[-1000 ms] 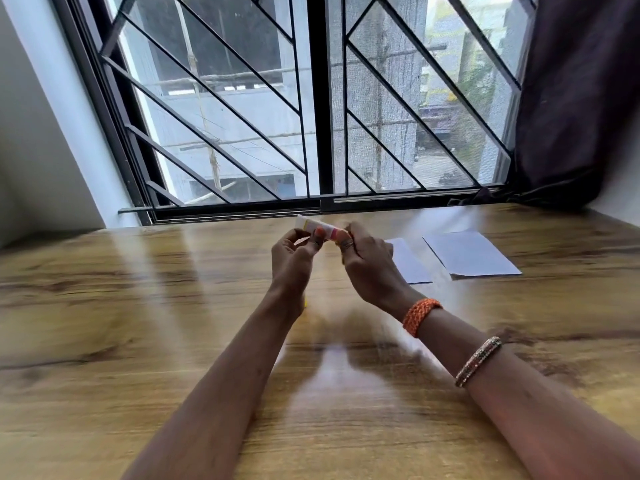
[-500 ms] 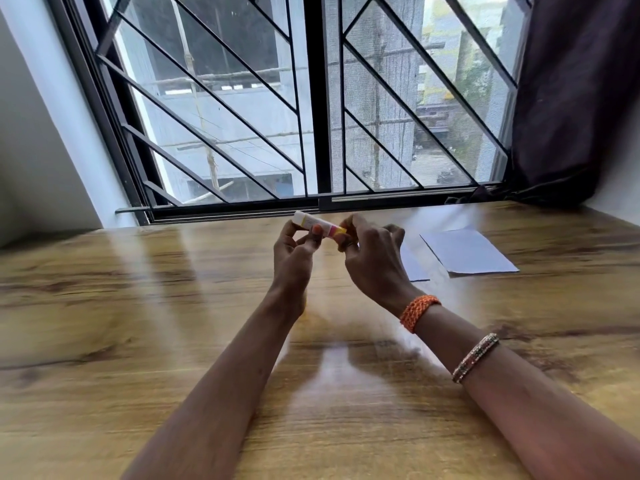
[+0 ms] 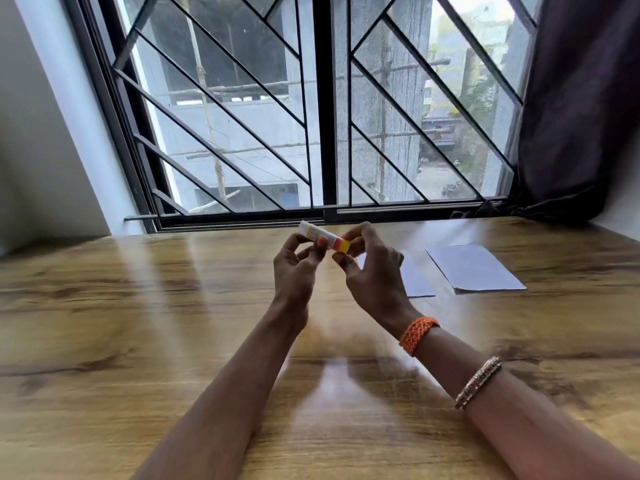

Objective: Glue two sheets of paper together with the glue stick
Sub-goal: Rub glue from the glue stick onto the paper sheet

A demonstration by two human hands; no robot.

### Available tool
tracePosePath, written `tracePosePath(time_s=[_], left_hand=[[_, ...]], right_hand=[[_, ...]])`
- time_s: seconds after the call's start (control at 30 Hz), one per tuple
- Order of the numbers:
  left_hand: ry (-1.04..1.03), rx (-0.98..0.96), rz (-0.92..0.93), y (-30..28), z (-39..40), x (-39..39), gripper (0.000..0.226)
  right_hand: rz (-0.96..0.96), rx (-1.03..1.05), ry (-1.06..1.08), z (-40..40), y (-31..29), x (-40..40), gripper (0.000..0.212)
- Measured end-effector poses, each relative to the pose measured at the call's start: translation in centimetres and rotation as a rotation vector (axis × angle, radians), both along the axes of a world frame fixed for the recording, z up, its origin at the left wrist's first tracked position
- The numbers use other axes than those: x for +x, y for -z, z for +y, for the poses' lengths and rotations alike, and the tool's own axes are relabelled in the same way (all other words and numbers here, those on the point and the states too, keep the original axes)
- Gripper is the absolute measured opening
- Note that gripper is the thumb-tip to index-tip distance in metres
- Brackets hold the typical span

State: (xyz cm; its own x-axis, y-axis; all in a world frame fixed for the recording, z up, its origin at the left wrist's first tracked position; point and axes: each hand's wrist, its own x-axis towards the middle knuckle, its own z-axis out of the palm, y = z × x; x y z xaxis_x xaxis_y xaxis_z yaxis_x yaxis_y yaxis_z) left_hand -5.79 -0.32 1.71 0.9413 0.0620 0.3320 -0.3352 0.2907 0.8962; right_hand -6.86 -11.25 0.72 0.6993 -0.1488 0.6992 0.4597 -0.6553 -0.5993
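Observation:
A small white glue stick [image 3: 322, 238] with an orange and yellow end is held level above the wooden table [image 3: 138, 323], in front of the window. My left hand [image 3: 294, 271] pinches its white part with thumb and fingers. My right hand [image 3: 372, 271] grips the yellow end with its fingertips. Two white sheets of paper lie flat on the table to the right: one sheet [image 3: 474, 268] in full view, the other sheet [image 3: 414, 282] partly hidden behind my right hand.
A barred window [image 3: 322, 109] runs along the table's far edge. A dark curtain [image 3: 581, 98] hangs at the back right, its hem touching the table corner. A white wall stands at the left.
Both hands have stayed around the glue stick. My right fingers have shifted on its yellow end, and more of that end shows now. The sheets have not moved.

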Motion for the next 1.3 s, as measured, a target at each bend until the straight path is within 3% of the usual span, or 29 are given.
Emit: tracePosePath(time_s=[0.17,0.3,0.37,0.53,0.67,0.83,1.03,1.1,1.23,1.3], left_hand=[[0.000,-0.030,-0.033,-0.2,-0.3,-0.3,0.021],[0.035,0.008,-0.059,-0.2,-0.5,-0.6,0.025],[0.041,0.019,-0.059,-0.1,-0.5,-0.6,0.025],[0.003,-0.022,-0.039,0.1,-0.5,-0.4,0.020],[-0.027,-0.034,-0.016,0.5,-0.3,-0.7,0.019],[-0.029,-0.060,-0.033,-0.5,-0.3,-0.5,0.017],[0.036,-0.033,-0.062,-0.9,-0.7,-0.7,0.017],[0.028,-0.025,-0.050,-0.7,-0.6,-0.7,0.016],[-0.006,-0.053,-0.051,-0.6,-0.5,-0.5,0.016],[-0.014,-0.060,-0.052,-0.8,-0.3,-0.5,0.016]], right_hand=[[0.039,0.020,0.014,-0.5,-0.6,-0.1,0.003],[0.155,0.170,-0.128,-0.5,-0.8,-0.3,0.039],[0.160,0.198,-0.153,-0.4,-0.8,-0.3,0.043],[0.072,0.217,-0.188,0.0,-0.6,-0.3,0.004],[0.005,0.183,-0.166,0.2,0.4,-0.7,0.018],[-0.020,0.185,-0.128,0.0,-0.6,-0.1,0.005],[0.084,0.131,-0.107,-0.3,-1.2,-0.1,0.048],[0.083,0.125,-0.114,-0.1,-1.0,-0.1,0.044],[-0.023,0.214,-0.174,0.0,-1.0,-0.1,0.009],[-0.057,0.173,-0.182,0.1,-0.8,-0.2,0.012]])
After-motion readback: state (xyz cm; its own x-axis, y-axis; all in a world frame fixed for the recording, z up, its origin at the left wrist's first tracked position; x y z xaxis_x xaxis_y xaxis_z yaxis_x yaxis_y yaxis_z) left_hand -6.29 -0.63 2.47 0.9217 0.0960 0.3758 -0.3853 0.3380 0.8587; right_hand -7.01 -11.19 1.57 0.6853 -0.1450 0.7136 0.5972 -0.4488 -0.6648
